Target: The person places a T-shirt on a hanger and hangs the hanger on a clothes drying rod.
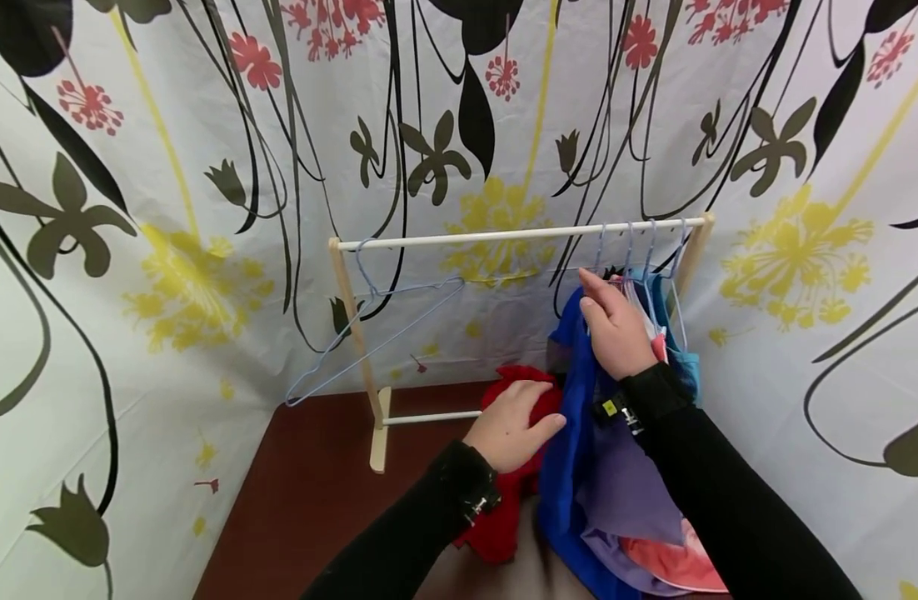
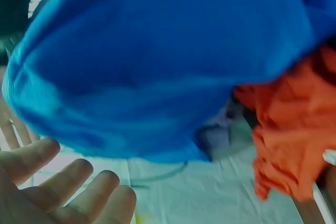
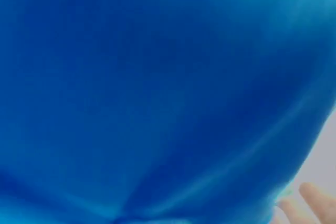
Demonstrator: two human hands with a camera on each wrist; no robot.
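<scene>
A blue garment (image 1: 566,450) hangs from the right part of the clothes rack, facing left. My right hand (image 1: 616,329) lies against its upper part with fingers straight; whether it presses the cloth cannot be told. In the right wrist view the blue cloth (image 3: 168,87) fills most of the picture, with fingertips (image 3: 315,203) at the lower right corner. My left hand (image 1: 511,425) is just left of the blue garment, fingers loosely extended and holding nothing, in front of a red garment (image 1: 496,521). Relaxed left fingers (image 2: 79,187) show below the blue cloth (image 2: 157,66) in the left wrist view.
The rack's white rod (image 1: 466,237) carries a bare light-blue hanger (image 1: 384,333) at its left end. Several hangers with clothes, including a teal garment (image 1: 684,367), crowd the right end. Purple cloth (image 1: 631,483) and coral cloth (image 1: 676,562) lie low on the right. A patterned curtain surrounds the dark red tabletop (image 1: 294,500).
</scene>
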